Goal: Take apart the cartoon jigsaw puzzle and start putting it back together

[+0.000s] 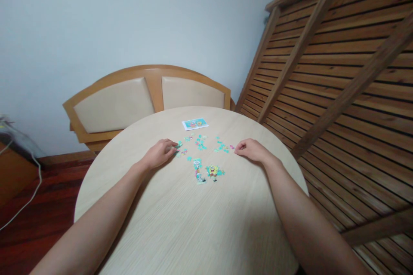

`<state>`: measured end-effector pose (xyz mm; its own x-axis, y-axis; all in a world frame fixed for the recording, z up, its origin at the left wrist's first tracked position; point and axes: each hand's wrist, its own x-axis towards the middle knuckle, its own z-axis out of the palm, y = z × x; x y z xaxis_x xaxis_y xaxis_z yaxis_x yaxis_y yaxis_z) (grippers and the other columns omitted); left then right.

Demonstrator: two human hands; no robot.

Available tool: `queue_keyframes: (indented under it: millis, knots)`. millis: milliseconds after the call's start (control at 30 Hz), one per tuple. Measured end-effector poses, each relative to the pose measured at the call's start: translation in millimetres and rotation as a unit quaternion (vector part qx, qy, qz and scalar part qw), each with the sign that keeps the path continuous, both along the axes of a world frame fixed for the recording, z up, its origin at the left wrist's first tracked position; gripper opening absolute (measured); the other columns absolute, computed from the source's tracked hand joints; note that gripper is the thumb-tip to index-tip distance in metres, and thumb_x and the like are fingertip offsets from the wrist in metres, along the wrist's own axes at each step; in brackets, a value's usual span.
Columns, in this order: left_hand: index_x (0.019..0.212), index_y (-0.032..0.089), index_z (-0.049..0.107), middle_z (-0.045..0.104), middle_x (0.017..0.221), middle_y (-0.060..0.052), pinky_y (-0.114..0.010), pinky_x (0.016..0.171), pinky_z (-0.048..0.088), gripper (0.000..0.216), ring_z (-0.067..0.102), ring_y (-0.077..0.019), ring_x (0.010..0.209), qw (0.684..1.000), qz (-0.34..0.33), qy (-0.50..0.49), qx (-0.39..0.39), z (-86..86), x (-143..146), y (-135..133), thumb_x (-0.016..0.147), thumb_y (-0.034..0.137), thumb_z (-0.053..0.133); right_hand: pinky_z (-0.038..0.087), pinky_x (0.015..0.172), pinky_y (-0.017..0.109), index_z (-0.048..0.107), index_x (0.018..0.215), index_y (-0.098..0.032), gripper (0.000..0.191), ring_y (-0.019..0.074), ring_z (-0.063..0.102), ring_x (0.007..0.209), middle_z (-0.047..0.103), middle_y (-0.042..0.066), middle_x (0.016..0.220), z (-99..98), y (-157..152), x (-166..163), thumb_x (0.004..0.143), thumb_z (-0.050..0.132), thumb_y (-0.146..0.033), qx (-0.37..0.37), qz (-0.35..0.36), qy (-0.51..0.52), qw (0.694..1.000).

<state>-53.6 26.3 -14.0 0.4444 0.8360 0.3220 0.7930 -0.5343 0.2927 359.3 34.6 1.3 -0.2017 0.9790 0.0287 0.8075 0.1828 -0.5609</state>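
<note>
My left hand rests on the table, its fingers loosely bent and apart, the tips touching loose jigsaw puzzle pieces. To the right, my right hand has thumb and fingertips pinched together; whatever is between them is too small to make out. Just beside those fingertips lies a pink puzzle piece. Between the hands are more loose turquoise pieces. Nearer to me are two joined sections: a tall one with a Squidward figure and a yellow SpongeBob section to its right, with a narrow gap between.
A picture sheet showing the cartoon figures lies at the far side of the round table. Behind stands a padded headboard against the wall. Wooden slats lean on the right. A white cable hangs at left.
</note>
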Motion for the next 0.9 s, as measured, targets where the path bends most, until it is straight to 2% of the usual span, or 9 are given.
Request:
queue_keyframes:
  millis: [100, 233, 367, 567, 667, 833, 900]
  knots:
    - [0.109, 0.021, 0.071, 0.070, 0.107, -0.010, -0.040, 0.093, 0.049, 0.034, 0.064, -0.0248, 0.100, 0.999, -0.037, 0.025, 0.022, -2.1, 16.7, -5.6, 0.096, 0.045, 0.051, 0.047, 0.068, 0.028, 0.077, 0.080, -0.017, 0.018, 0.0199, 0.068, 0.075, 0.077, 0.007, 0.082, -0.8, 0.5, -0.8, 0.075, 0.069, -0.032, 0.004, 0.000, -0.008, 1.000]
    - [0.103, 0.021, 0.072, 0.070, 0.103, -0.010, -0.040, 0.092, 0.050, 0.029, 0.063, -0.0247, 0.098, 0.998, -0.032, 0.045, 0.037, -2.2, 29.1, -11.0, 0.096, 0.041, 0.053, 0.047, 0.069, 0.029, 0.077, 0.080, -0.016, 0.017, 0.0199, 0.068, 0.076, 0.076, 0.007, 0.083, -1.5, 0.5, -2.0, 0.076, 0.068, -0.030, 0.011, 0.001, -0.022, 1.000]
    - [0.098, 0.022, 0.072, 0.071, 0.098, -0.008, -0.040, 0.091, 0.049, 0.023, 0.063, -0.0241, 0.097, 0.998, -0.038, 0.043, 0.030, -0.4, 30.0, -12.2, 0.096, 0.036, 0.053, 0.047, 0.069, 0.028, 0.077, 0.082, -0.017, 0.016, 0.0192, 0.067, 0.076, 0.076, 0.006, 0.084, -2.4, 0.8, -2.5, 0.077, 0.068, -0.030, 0.007, -0.003, -0.021, 1.000]
    - [0.099, 0.022, 0.072, 0.071, 0.102, -0.007, -0.038, 0.091, 0.050, 0.021, 0.063, -0.0226, 0.097, 0.998, -0.054, 0.033, 0.007, 1.0, 27.5, -11.6, 0.094, 0.030, 0.053, 0.047, 0.072, 0.026, 0.078, 0.093, -0.017, 0.019, 0.0182, 0.067, 0.080, 0.076, 0.007, 0.089, -6.4, 3.7, -2.2, 0.080, 0.065, -0.024, 0.022, -0.003, -0.034, 0.999]
    - [0.101, 0.023, 0.072, 0.071, 0.105, -0.007, -0.037, 0.091, 0.050, 0.023, 0.064, -0.0238, 0.099, 0.999, -0.021, 0.029, 0.001, 1.3, 21.5, -8.9, 0.092, 0.031, 0.053, 0.047, 0.072, 0.025, 0.077, 0.097, -0.017, 0.022, 0.0172, 0.066, 0.079, 0.075, 0.006, 0.090, -7.4, 3.9, -3.4, 0.080, 0.063, -0.020, 0.029, -0.010, -0.044, 0.999]
    - [0.110, 0.019, 0.070, 0.069, 0.116, -0.011, -0.039, 0.098, 0.048, 0.036, 0.063, -0.0273, 0.107, 0.996, 0.090, 0.022, 0.001, -3.3, 2.2, 0.9, 0.091, 0.041, 0.049, 0.046, 0.071, 0.024, 0.077, 0.100, -0.020, 0.026, 0.0166, 0.066, 0.079, 0.076, 0.006, 0.094, -7.4, 2.7, -6.9, 0.081, 0.059, -0.016, 0.050, -0.023, -0.064, 0.996]
    - [0.113, 0.017, 0.070, 0.068, 0.119, -0.012, -0.039, 0.100, 0.047, 0.040, 0.063, -0.0281, 0.109, 0.994, 0.104, 0.023, -0.003, -7.3, -5.1, 5.3, 0.091, 0.043, 0.048, 0.046, 0.071, 0.024, 0.077, 0.100, -0.020, 0.027, 0.0167, 0.065, 0.079, 0.076, 0.006, 0.095, -7.2, 2.5, -8.0, 0.083, 0.057, -0.015, 0.056, -0.023, -0.072, 0.996]
